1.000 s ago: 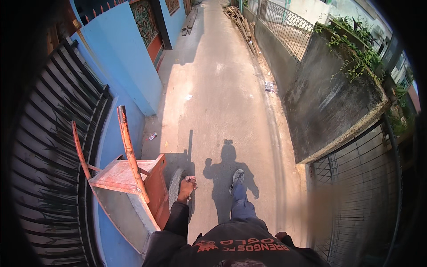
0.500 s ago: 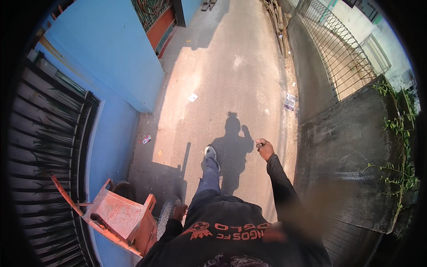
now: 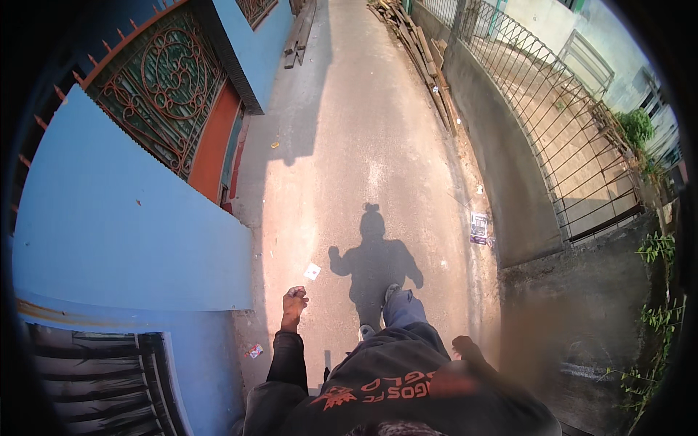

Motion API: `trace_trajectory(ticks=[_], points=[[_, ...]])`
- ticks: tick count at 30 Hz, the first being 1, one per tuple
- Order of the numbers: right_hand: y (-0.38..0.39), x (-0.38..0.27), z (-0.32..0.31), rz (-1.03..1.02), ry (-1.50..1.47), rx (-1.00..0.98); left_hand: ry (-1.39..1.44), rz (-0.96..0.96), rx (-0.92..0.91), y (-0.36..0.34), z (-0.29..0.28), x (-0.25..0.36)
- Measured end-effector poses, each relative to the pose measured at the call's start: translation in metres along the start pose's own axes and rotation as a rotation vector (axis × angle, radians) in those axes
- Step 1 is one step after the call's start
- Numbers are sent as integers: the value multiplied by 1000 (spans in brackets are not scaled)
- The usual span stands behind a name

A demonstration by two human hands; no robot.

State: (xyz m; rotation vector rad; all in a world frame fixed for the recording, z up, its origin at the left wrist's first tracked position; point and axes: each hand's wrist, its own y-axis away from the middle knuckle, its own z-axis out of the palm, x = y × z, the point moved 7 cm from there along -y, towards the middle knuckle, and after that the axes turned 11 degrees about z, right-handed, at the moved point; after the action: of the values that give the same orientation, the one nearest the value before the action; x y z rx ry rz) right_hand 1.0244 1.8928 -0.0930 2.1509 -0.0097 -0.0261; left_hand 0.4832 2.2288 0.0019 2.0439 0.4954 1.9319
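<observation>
My left hand swings forward over the lane, its fingers curled in a loose fist with nothing visible in them. Below it, a pale scrap of paper lies on the ground a little to the right. Beside my right hip hangs my right hand, lower and closer to my body. Its fingers are bent; whatever they may hold is hidden. Both arms wear the dark sleeves of my black top. Blue-grey trousers and light shoes show beneath me in mid-stride.
A paved lane runs ahead, with my shadow on it. A blue wall and an ornate metal gate line the left. Stacked planks, a grey wall and wire fencing line the right. Litter lies along the edge.
I have walked forward along the lane; the orange cart at lower left is out of view. My left hand has swung forward and up, my right hand back to my hip.
</observation>
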Motion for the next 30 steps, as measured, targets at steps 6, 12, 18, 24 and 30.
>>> trace_trajectory(ticks=[6, 12, 18, 24, 30], points=[[-104, 60, -96, 19, 110, -311, 48, 68, 69, -223, 72, 104], [-352, 81, -414, 122, 72, -67, -140, -435, -107, -312, 108, 91], [-488, 70, -932, -76, -575, 702, -148, -495, -47, -498, 126, 191], [-643, 34, -1174, -206, -939, 672, -102, -531, 27, -710, 148, 253], [-706, 62, -1163, -240, 48, 361, -62, -316, 53, -925, 161, 409]])
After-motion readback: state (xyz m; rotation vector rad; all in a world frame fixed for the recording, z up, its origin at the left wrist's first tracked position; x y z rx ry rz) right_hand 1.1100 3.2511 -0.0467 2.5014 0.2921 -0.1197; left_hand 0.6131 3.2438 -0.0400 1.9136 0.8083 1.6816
